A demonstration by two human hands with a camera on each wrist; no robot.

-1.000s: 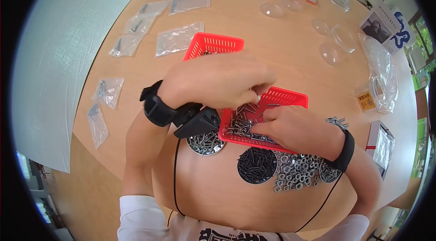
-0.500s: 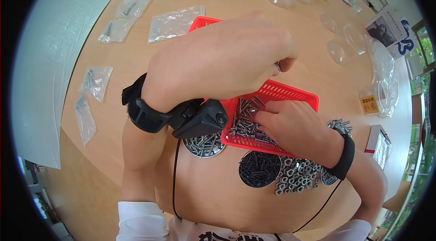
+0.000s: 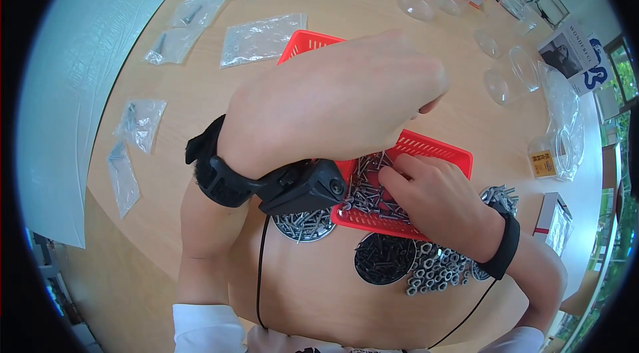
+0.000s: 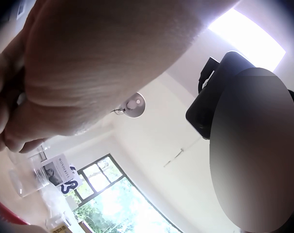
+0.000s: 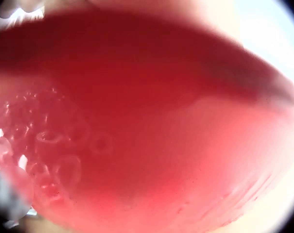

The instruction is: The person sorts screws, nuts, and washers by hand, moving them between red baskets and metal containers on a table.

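Across the head view lies my left hand [image 3: 336,103], held above the red basket [image 3: 439,148] with its fingers curled inward. In the left wrist view its fingertips come together on a small pale glint, like a small metal piece, mostly hidden. My right hand [image 3: 436,193] is inside the basket, fingers bent down among the loose silver screws [image 3: 366,183]. Its fingertips are in the pile, and I cannot tell whether they pinch a screw. The basket's red wall [image 5: 137,126] fills most of the right wrist view. A second red basket [image 3: 309,39] is partly hidden behind the left hand.
Nearer me stand a dish of silver screws [image 3: 303,226] and a dish of black screws [image 3: 385,260], beside loose nuts [image 3: 436,272]. Another pile of silver screws [image 3: 499,198] lies right. Plastic bags [image 3: 263,40] lie left, clear domes [image 3: 496,85] at far right.
My left hand has risen away from the basket and shifted slightly right, its fingertips turning out of sight. The right hand has stayed in the screws, its fingers shifting a little.
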